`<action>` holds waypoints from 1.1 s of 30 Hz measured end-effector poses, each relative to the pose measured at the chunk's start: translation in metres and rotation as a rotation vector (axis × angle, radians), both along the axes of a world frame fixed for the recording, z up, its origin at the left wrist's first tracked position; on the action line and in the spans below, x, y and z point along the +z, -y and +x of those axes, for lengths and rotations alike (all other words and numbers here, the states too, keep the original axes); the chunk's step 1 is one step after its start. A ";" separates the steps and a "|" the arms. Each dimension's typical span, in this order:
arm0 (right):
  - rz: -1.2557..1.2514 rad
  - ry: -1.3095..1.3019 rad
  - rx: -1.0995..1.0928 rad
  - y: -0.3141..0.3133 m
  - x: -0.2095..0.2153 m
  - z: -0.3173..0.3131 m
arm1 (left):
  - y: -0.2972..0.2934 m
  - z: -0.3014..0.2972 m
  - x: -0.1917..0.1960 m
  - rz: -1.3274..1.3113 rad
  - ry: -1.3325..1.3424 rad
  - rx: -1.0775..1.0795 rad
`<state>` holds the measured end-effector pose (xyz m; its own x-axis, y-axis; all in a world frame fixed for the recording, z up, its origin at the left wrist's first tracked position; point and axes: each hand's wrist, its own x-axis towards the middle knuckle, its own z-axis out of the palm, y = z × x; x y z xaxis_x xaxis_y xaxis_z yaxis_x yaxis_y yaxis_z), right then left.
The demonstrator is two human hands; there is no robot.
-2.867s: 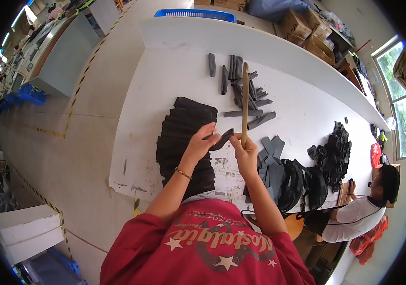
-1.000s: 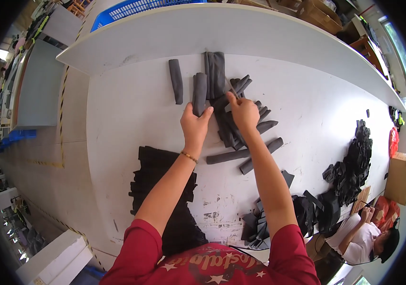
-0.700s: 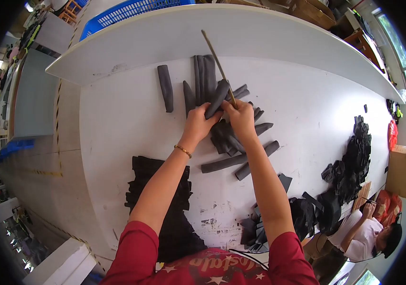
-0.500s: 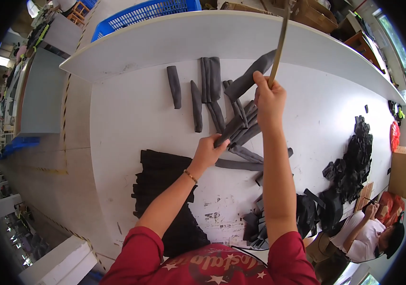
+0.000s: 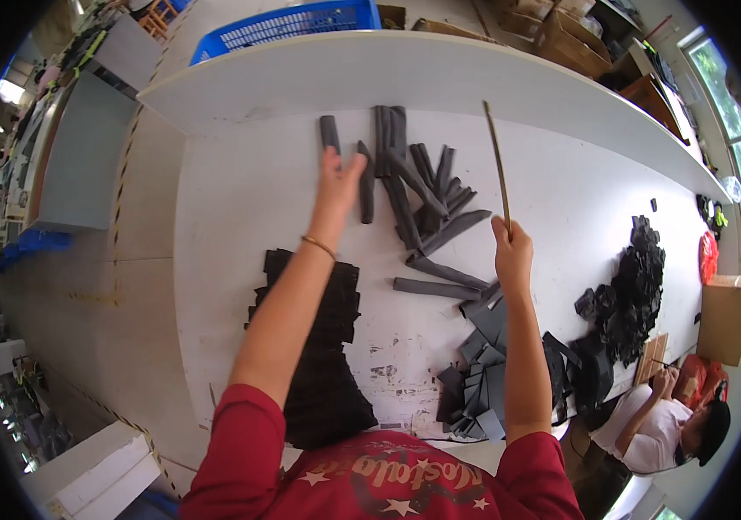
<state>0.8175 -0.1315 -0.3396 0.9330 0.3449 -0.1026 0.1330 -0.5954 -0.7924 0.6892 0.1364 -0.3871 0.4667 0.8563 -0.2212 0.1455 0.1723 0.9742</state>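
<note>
My right hand [image 5: 514,251] is closed around the lower end of a thin, flat brownish stick [image 5: 497,156], which points up and away over the table with nothing on it. My left hand [image 5: 336,186], blurred by motion, reaches to the far left, thumb and fingers apart. Its fingertips overlap the near end of a dark grey fabric tube [image 5: 329,130]; whether they touch it I cannot tell. Beside the thumb lies another grey fabric tube [image 5: 367,195]. Between my hands several more grey tubes [image 5: 427,208] lie crossed in a loose pile.
A black fabric stack [image 5: 314,364] lies near my left forearm; flat dark grey pieces [image 5: 483,381] lie by my right. Black pieces [image 5: 635,286] are heaped at the right. A raised white board [image 5: 301,74] edges the table's far side. Another person [image 5: 648,425] sits at the right.
My left hand has let go of a tube in the pile and moved far left. My right hand has come nearer; the grey tube that was at it is away from the stick.
</note>
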 end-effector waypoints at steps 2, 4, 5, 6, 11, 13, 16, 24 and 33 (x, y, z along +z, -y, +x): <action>-0.011 -0.254 -0.045 0.041 -0.029 -0.016 | -0.058 -0.025 -0.030 0.066 -0.147 0.122; 0.038 -0.463 -0.120 0.073 -0.039 -0.037 | -0.084 -0.029 -0.049 0.196 -0.291 0.142; 0.037 -0.462 -0.213 0.086 -0.051 -0.046 | -0.089 -0.021 -0.059 0.194 -0.299 0.141; 0.035 -0.456 -0.308 0.095 -0.065 -0.051 | -0.091 -0.010 -0.068 0.284 -0.425 0.144; -0.116 -0.116 -0.063 0.065 -0.104 -0.048 | -0.072 0.016 -0.093 0.386 -0.541 -0.032; -0.030 0.011 -0.001 0.032 -0.089 -0.045 | -0.056 0.017 -0.078 0.095 -0.291 -0.008; 0.073 0.123 0.015 -0.007 -0.057 -0.048 | -0.025 0.006 -0.048 -0.363 0.115 0.007; 0.429 -0.195 0.103 -0.058 -0.023 -0.101 | 0.085 -0.029 0.018 -0.741 0.408 -0.092; 0.605 -0.216 -0.007 -0.009 0.000 -0.119 | 0.107 -0.070 0.027 -0.666 0.489 0.123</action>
